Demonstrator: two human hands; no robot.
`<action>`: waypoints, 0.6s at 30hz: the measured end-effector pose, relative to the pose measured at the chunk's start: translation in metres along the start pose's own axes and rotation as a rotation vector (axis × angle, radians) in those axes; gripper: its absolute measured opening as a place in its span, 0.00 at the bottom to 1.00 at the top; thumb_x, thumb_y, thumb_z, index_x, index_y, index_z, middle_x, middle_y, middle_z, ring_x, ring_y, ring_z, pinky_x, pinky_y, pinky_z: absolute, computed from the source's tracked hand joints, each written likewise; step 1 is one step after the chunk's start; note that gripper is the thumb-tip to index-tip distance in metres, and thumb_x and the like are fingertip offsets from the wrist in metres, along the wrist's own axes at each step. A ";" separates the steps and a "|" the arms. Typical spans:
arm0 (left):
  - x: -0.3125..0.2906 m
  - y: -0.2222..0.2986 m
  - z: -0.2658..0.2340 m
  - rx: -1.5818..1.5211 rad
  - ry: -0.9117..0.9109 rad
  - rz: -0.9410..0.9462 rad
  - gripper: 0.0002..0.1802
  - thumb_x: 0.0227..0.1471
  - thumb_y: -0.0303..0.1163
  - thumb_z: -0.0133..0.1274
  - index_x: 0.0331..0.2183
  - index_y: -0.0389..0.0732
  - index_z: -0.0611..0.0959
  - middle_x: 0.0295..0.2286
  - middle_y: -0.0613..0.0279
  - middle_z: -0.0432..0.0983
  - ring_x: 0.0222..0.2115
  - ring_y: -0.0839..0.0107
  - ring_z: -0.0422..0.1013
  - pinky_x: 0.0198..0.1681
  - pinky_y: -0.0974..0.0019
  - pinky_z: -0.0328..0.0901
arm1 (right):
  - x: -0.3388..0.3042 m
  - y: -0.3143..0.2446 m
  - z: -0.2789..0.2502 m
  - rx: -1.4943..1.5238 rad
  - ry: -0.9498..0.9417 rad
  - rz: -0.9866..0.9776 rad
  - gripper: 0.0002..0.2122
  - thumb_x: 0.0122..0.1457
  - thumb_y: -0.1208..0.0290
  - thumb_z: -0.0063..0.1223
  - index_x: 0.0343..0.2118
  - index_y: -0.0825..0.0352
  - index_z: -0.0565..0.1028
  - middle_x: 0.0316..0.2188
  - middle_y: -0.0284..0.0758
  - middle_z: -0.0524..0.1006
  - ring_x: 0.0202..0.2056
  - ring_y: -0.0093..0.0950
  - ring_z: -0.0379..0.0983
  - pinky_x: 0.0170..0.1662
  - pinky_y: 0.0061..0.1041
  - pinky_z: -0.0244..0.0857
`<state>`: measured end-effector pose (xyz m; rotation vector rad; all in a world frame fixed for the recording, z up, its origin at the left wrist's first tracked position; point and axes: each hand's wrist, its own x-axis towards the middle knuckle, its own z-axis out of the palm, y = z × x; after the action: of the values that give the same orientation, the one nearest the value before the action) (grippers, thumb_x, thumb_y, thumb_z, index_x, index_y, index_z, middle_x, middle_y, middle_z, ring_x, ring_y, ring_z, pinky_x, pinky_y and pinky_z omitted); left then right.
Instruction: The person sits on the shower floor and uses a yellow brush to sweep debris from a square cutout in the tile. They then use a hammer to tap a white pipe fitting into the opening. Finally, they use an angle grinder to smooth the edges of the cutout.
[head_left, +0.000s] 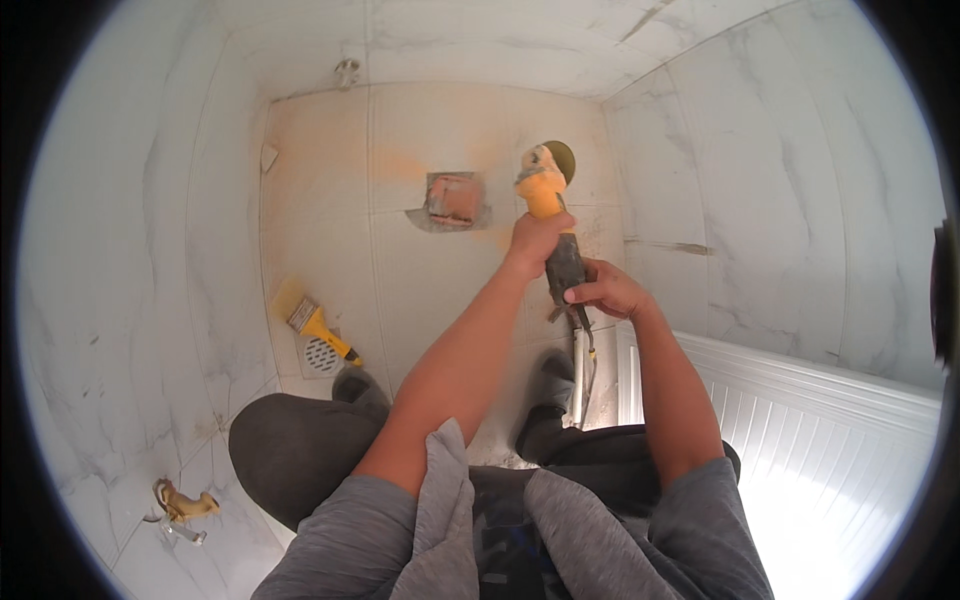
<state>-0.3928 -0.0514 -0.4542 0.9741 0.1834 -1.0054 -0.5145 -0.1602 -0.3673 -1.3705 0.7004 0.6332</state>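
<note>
An angle grinder [566, 262] with a yellow head and a dark body is held above the tiled floor. My left hand [538, 242] wraps round its body just below the yellow part. Lower down, my right hand [608, 290] grips the dark rear end near the cord. The round disc [560, 160] sits at the far end of the tool, apart from the floor cut-out. That square cut-out [455, 200] lies left of the grinder, with reddish material inside and a grey patch about its edges.
A yellow-handled paintbrush [322, 325] lies by a round floor drain [321, 355] at left. Orange dust coats the floor tiles [320, 190]. A white ribbed panel [800, 400] stands at right. Brass and metal fittings [185, 503] stick out at lower left. A power cord [590, 370] trails beside my foot.
</note>
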 end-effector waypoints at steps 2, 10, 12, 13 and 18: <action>0.005 0.012 0.001 -0.038 -0.068 -0.008 0.20 0.51 0.32 0.63 0.43 0.33 0.79 0.31 0.58 0.79 0.29 0.68 0.76 0.32 0.62 0.71 | -0.007 -0.002 -0.005 0.053 -0.075 -0.075 0.27 0.51 0.67 0.73 0.52 0.71 0.74 0.39 0.33 0.80 0.42 0.26 0.78 0.46 0.29 0.72; 0.012 0.014 -0.012 -0.206 -0.237 -0.101 0.15 0.57 0.34 0.58 0.43 0.36 0.76 0.34 0.56 0.78 0.34 0.67 0.76 0.38 0.62 0.73 | 0.001 0.008 -0.003 -0.157 0.052 -0.161 0.26 0.50 0.67 0.74 0.51 0.70 0.76 0.40 0.31 0.80 0.43 0.22 0.74 0.51 0.25 0.68; 0.015 0.011 -0.014 -0.225 -0.241 -0.098 0.15 0.58 0.34 0.57 0.43 0.37 0.75 0.35 0.56 0.77 0.35 0.67 0.76 0.39 0.61 0.74 | 0.002 0.007 -0.003 -0.225 0.095 -0.144 0.26 0.50 0.68 0.73 0.51 0.70 0.76 0.40 0.31 0.80 0.43 0.22 0.74 0.51 0.25 0.67; 0.017 0.009 -0.015 -0.215 -0.258 -0.099 0.15 0.59 0.35 0.57 0.43 0.37 0.75 0.35 0.56 0.78 0.35 0.67 0.76 0.40 0.61 0.74 | 0.001 0.006 -0.004 -0.230 0.068 -0.154 0.26 0.50 0.68 0.73 0.51 0.69 0.76 0.40 0.31 0.80 0.42 0.22 0.74 0.51 0.25 0.67; 0.021 0.000 -0.020 -0.236 -0.348 -0.131 0.17 0.61 0.39 0.54 0.46 0.37 0.75 0.37 0.56 0.78 0.38 0.66 0.76 0.45 0.60 0.72 | 0.007 -0.002 -0.016 0.045 -0.133 -0.075 0.27 0.51 0.66 0.72 0.54 0.68 0.75 0.41 0.34 0.80 0.42 0.25 0.75 0.50 0.27 0.67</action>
<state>-0.3755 -0.0496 -0.4768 0.5676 0.0737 -1.2272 -0.5102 -0.1763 -0.3722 -1.2948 0.5512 0.6396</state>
